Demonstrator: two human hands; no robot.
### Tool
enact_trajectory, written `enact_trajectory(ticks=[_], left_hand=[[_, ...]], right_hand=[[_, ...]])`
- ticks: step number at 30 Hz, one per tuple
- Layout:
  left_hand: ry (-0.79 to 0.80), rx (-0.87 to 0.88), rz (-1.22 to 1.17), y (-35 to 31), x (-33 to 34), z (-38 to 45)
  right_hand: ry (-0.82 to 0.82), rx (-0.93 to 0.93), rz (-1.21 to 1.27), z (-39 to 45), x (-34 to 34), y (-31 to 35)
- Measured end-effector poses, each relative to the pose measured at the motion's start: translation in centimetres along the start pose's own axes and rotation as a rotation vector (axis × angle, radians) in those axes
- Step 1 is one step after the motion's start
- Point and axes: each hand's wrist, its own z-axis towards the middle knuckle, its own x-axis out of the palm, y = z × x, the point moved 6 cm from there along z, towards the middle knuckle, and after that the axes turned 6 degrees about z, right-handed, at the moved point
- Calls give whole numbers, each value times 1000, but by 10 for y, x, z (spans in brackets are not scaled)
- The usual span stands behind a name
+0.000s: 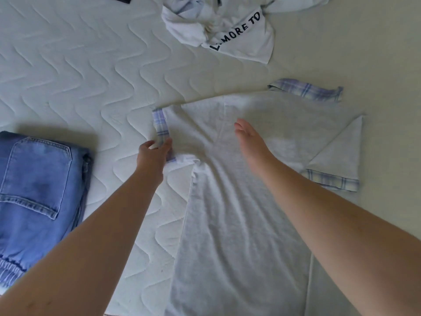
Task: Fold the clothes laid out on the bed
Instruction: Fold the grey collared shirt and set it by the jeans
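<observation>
— What is your grip doing right now?

— My left hand [153,153] has its grip at the plaid cuff [162,133] of the left sleeve: thumb and fingers are curled at the cuff's near end, though I cannot tell whether they are truly pinching it or only touching. My right hand [247,135] holds nothing; its fingers are straight and together, hovering over or lightly resting on the chest of the grey T-shirt [239,201].

— Why is the shirt lying like that?

— It lies flat on the bed [68,76], collar end away from me, hem towards me, so both sleeves are within reach. The right sleeve [337,153] is already turned in as a triangle, its plaid trim showing. I judge the left sleeve comes next, with the flat hand keeping the body from sliding.

— And the rest?

— Folded jeans [36,190] sit at my left, well apart from the shirt. A crumpled white shirt with lettering [227,26] waits at the far side, not yet folded.
</observation>
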Motion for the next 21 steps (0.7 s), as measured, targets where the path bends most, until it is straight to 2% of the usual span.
enact_trajectory(ticks=[3,7,11,15,18,21], left_hand=[[130,-44,-19,1,6,11],[174,-2,34,-5,13,15],[279,-2,-117,-18,25,1],[324,10,-149,-38,33,-21],[304,67,-55,-54,45,-34],[321,235,153,-75,68,-58]], right_hand=[[-1,-6,39,21,-1,18],[-13,-16,69,53,-3,39],[-37,78,27,76,-2,41],[-52,129,167,90,-5,38],[-7,170,285,92,-6,38],[-2,214,339,91,-9,38]])
